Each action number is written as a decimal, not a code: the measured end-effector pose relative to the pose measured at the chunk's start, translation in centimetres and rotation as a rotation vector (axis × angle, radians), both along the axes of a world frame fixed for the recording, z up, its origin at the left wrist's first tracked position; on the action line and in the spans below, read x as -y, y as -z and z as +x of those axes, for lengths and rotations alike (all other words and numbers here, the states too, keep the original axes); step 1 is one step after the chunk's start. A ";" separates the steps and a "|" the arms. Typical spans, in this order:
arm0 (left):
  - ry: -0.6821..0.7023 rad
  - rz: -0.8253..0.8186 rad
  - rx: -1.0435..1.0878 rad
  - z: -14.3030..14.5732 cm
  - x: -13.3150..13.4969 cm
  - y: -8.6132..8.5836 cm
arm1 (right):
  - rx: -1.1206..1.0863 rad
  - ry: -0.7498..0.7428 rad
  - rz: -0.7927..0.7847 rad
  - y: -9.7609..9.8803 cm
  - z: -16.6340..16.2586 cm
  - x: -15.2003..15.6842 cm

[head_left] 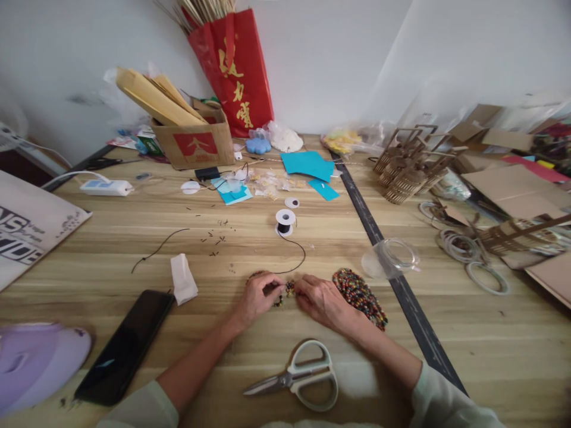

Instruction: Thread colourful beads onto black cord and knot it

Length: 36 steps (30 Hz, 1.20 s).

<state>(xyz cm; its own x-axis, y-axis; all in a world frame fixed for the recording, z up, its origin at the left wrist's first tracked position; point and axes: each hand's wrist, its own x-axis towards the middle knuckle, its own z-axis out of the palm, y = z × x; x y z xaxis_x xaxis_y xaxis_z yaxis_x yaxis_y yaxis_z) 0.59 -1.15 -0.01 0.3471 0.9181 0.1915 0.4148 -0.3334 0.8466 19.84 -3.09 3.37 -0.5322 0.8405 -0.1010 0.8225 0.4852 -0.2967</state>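
Observation:
My left hand (pixel 260 295) and my right hand (pixel 322 300) rest on the wooden table (pixel 134 232), fingertips meeting over a short strand of coloured beads (pixel 289 289). Both hands pinch at the beads and the thin black cord (pixel 298 246) that runs from them up to a small white spool (pixel 285 221). A heap of mixed coloured beads (pixel 359 294) lies just right of my right hand, partly hidden by it.
Scissors (pixel 298 376) lie near the front edge. A black phone (pixel 125 346), folded tissue (pixel 182 278) and purple cap (pixel 38 359) are at left. A clear lid (pixel 392 257), wooden cut-outs (pixel 405 166), cardboard box (pixel 194 142) and red bag (pixel 236 65) stand farther back.

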 end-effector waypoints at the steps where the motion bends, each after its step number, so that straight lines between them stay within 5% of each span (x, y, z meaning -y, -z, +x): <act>1: -0.003 -0.007 0.007 0.0 0.0 0.0 | 0.005 0.004 -0.005 0.0 0.0 0.0; 14: -0.049 -0.213 0.157 -0.4 -0.1 0.5 | 0.029 -0.006 -0.026 -0.1 0.0 -0.1; 36: -0.035 -0.192 0.144 -0.5 -0.2 0.6 | 0.001 -0.022 -0.006 0.4 0.1 -0.4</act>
<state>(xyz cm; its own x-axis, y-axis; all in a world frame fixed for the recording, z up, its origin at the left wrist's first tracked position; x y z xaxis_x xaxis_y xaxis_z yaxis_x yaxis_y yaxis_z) 0.13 -0.94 -0.61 0.2965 0.9533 0.0577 0.2937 -0.1485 0.9443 19.94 -2.73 3.01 -0.5506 0.8279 -0.1065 0.8119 0.5015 -0.2988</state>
